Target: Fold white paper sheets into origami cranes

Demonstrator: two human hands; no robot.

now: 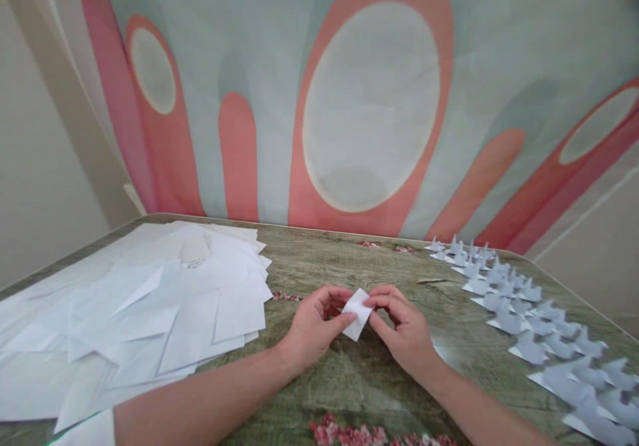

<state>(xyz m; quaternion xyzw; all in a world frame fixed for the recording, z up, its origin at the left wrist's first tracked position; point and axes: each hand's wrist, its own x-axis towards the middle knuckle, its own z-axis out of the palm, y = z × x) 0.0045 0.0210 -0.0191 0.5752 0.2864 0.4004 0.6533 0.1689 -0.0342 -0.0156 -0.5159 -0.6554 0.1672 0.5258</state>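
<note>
Small paper: A small white piece of paper point(355, 329) is held up in front of the body, above the table, between both hands; it is turned so that one corner points upward and one downward.
Left hand: The paper is clamped by the left hand point(313, 321), with the thumb pressed on the near face and the other fingers curled behind the upper left edge.
Right hand: The right-hand corner is pinched by the right hand point(407, 329), with a fingertip laid over the near face and the thumb brought close below; whether the thumb's tip touches the paper cannot be told.
Loose sheets: The left side of the table is covered by a wide, untidy pile of white sheets point(144, 319), overlapped at many angles; some small writing point(196, 263) is seen near its top.
Folded figures: Along the right side, many small white folded paper figures point(529, 349) are set out in slanting rows, with pointed tips raised.
Table: A wood-patterned top point(309, 256) is shown, with pink flower prints point(344, 431) at the near edge.
Sleeve: A white sleeve point(90, 431) is seen on the left arm.
Backdrop: Pale green is patterned with coral shapes point(238, 153).
</note>
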